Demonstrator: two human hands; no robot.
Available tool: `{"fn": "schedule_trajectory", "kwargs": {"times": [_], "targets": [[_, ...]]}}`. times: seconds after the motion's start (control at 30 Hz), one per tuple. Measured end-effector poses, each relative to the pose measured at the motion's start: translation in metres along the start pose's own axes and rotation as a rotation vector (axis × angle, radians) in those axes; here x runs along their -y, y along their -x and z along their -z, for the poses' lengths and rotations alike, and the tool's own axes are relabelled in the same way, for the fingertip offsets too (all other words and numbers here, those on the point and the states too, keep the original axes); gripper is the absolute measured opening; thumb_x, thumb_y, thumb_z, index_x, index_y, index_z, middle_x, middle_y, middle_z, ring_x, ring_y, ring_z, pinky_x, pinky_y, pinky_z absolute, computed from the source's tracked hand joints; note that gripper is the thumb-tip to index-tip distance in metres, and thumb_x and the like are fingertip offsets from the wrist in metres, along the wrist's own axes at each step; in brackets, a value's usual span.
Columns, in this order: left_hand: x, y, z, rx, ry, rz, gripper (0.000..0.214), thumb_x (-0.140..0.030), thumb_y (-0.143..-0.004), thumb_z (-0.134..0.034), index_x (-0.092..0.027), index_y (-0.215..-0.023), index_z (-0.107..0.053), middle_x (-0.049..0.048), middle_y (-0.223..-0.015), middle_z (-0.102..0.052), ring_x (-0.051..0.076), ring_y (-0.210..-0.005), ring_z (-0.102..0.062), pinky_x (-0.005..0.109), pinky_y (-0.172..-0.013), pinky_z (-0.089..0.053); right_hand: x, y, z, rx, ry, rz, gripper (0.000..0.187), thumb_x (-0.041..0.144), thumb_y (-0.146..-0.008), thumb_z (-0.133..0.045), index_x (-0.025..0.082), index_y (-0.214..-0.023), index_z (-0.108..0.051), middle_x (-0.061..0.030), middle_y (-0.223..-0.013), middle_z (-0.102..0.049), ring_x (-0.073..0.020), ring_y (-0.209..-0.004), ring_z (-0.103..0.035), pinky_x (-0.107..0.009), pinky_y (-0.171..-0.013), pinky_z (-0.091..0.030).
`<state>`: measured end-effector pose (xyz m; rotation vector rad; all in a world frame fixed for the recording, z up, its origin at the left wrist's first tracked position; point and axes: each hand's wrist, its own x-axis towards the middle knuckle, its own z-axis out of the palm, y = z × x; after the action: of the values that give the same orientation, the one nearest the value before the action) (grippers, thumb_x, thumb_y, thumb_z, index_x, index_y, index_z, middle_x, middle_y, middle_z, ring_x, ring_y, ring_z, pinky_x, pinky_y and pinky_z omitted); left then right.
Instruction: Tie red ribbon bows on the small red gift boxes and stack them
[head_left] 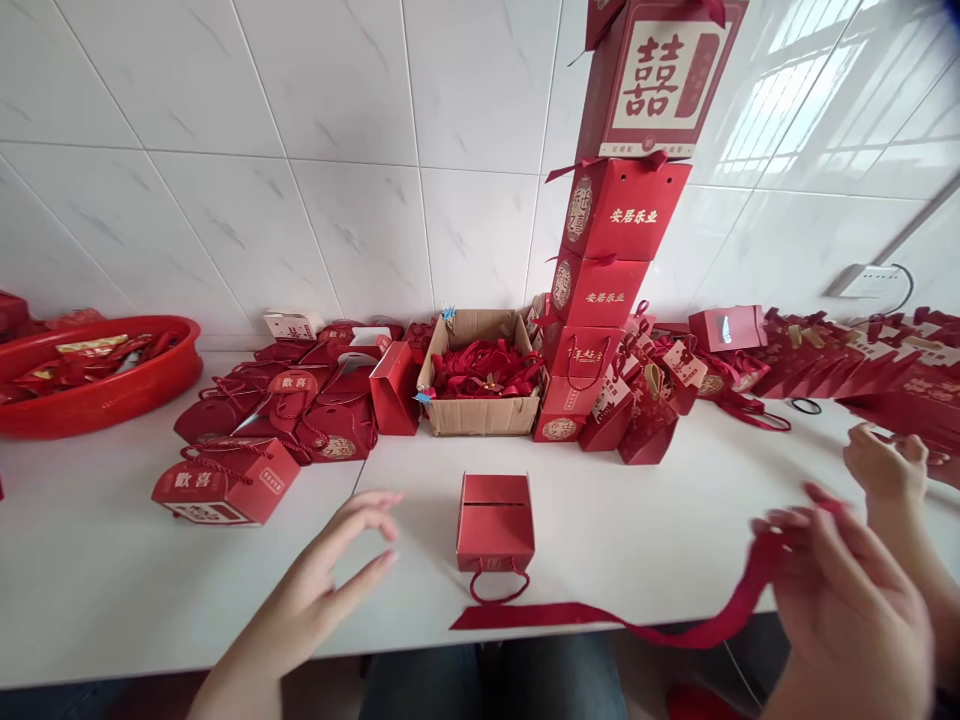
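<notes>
Fingers of my right hand (pixel 847 590) are closed on one end of a red ribbon (pixel 697 632). The ribbon hangs down in a curve, and its slant-cut far end reaches the table edge in front of me. Just above that end sits a small red gift box (pixel 495 525) with closed flaps and a red cord handle looped toward me. My left hand (pixel 330 580) hovers to the left of the box, fingers apart, touching nothing.
Behind the box stands a cardboard carton (pixel 484 418) of red ribbons. A tall stack of red boxes (pixel 592 295) rises beside it. Several boxes (pixel 225 480) lie left, near a red basin (pixel 169 370) of packets. Another person's hand (pixel 889 465) works at far right.
</notes>
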<state>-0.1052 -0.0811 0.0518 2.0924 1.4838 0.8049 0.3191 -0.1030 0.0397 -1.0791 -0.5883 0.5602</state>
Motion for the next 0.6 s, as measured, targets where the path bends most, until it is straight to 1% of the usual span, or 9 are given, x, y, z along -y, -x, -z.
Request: {"fn": "schedule_trajectory", "kwargs": {"times": [0.03, 0.07, 0.1, 0.17, 0.27, 0.33, 0.4, 0.5, 0.6], "targets": [[-0.010, -0.014, -0.005, -0.020, -0.019, -0.044, 0.017, -0.039, -0.085, -0.051, -0.026, -0.090, -0.059, 0.0072, -0.129, -0.053, 0.024, -0.123, -0.049, 0.039, -0.101, -0.042, -0.004, 0.009, -0.012, 0.048, -0.018, -0.046, 0.045, 0.035, -0.063, -0.077, 0.022, -0.103, -0.062, 0.0010, -0.069, -0.057, -0.0127, -0.060, -0.055, -0.025, -0.049, -0.043], [-0.021, -0.026, -0.012, -0.028, -0.038, -0.093, 0.015, -0.037, -0.086, -0.050, -0.026, -0.091, -0.059, 0.0066, -0.129, -0.052, 0.024, -0.124, -0.048, 0.040, -0.102, -0.041, -0.008, 0.015, -0.026, 0.197, 0.001, -0.147, 0.048, 0.037, -0.065, -0.077, 0.023, -0.107, -0.058, 0.0028, -0.065, -0.055, -0.0107, -0.055, -0.052, -0.022, -0.046, -0.038], [-0.030, -0.037, -0.019, -0.011, -0.061, -0.136, 0.015, -0.036, -0.086, -0.050, -0.026, -0.093, -0.059, 0.0063, -0.130, -0.050, 0.024, -0.123, -0.048, 0.040, -0.102, -0.042, -0.012, 0.019, -0.040, 0.370, 0.031, -0.236, 0.044, 0.039, -0.069, -0.074, 0.024, -0.106, -0.056, 0.0048, -0.061, -0.051, -0.0080, -0.050, -0.045, -0.020, -0.043, -0.032], [-0.047, -0.055, -0.034, 0.060, -0.138, -0.209, 0.016, -0.032, -0.086, -0.051, -0.026, -0.099, -0.058, 0.0066, -0.133, -0.046, 0.025, -0.124, -0.045, 0.042, -0.101, -0.042, -0.023, 0.024, -0.067, 0.705, 0.141, -0.388, 0.035, 0.042, -0.080, -0.064, 0.024, -0.107, -0.051, 0.0074, -0.058, -0.043, -0.0053, -0.047, -0.035, -0.018, -0.044, -0.026], [-0.059, -0.074, -0.051, 0.113, -0.237, -0.280, 0.016, -0.026, -0.085, -0.052, -0.024, -0.100, -0.059, 0.0069, -0.127, -0.048, 0.026, -0.121, -0.044, 0.045, -0.101, -0.041, -0.038, 0.028, -0.094, 0.963, 0.284, -0.499, 0.026, 0.042, -0.085, -0.056, 0.024, -0.101, -0.045, 0.0092, -0.056, -0.037, -0.0057, -0.047, -0.028, -0.018, -0.043, -0.020], [-0.061, -0.083, -0.060, 0.143, -0.269, -0.313, 0.015, -0.023, -0.085, -0.052, -0.023, -0.098, -0.059, 0.0062, -0.117, -0.053, 0.025, -0.113, -0.048, 0.044, -0.098, -0.041, -0.045, 0.029, -0.101, 1.072, 0.331, -0.515, 0.023, 0.039, -0.086, -0.054, 0.024, -0.099, -0.043, 0.0100, -0.054, -0.035, -0.0067, -0.048, -0.026, -0.018, -0.042, -0.018], [-0.061, -0.089, -0.066, 0.171, -0.279, -0.334, 0.016, -0.021, -0.084, -0.052, -0.023, -0.097, -0.060, 0.0051, -0.107, -0.056, 0.023, -0.106, -0.050, 0.042, -0.094, -0.042, -0.050, 0.030, -0.103, 1.141, 0.316, -0.504, 0.021, 0.037, -0.086, -0.053, 0.024, -0.098, -0.041, 0.0107, -0.053, -0.032, -0.0074, -0.049, -0.024, -0.019, -0.043, -0.017], [-0.062, -0.093, -0.072, 0.205, -0.279, -0.340, 0.016, -0.020, -0.084, -0.053, -0.022, -0.097, -0.061, 0.0043, -0.101, -0.057, 0.023, -0.101, -0.050, 0.041, -0.091, -0.042, -0.052, 0.028, -0.105, 1.167, 0.263, -0.473, 0.020, 0.035, -0.086, -0.052, 0.024, -0.097, -0.039, 0.0114, -0.052, -0.030, -0.0075, -0.049, -0.024, -0.019, -0.044, -0.019], [-0.063, -0.095, -0.074, 0.228, -0.280, -0.336, 0.015, -0.020, -0.083, -0.053, -0.021, -0.095, -0.062, 0.0035, -0.097, -0.059, 0.022, -0.098, -0.051, 0.040, -0.089, -0.041, -0.050, 0.026, -0.108, 1.171, 0.275, -0.451, 0.018, 0.033, -0.087, -0.052, 0.023, -0.095, -0.039, 0.0112, -0.053, -0.033, -0.0070, -0.049, -0.025, -0.019, -0.045, -0.021]]}}
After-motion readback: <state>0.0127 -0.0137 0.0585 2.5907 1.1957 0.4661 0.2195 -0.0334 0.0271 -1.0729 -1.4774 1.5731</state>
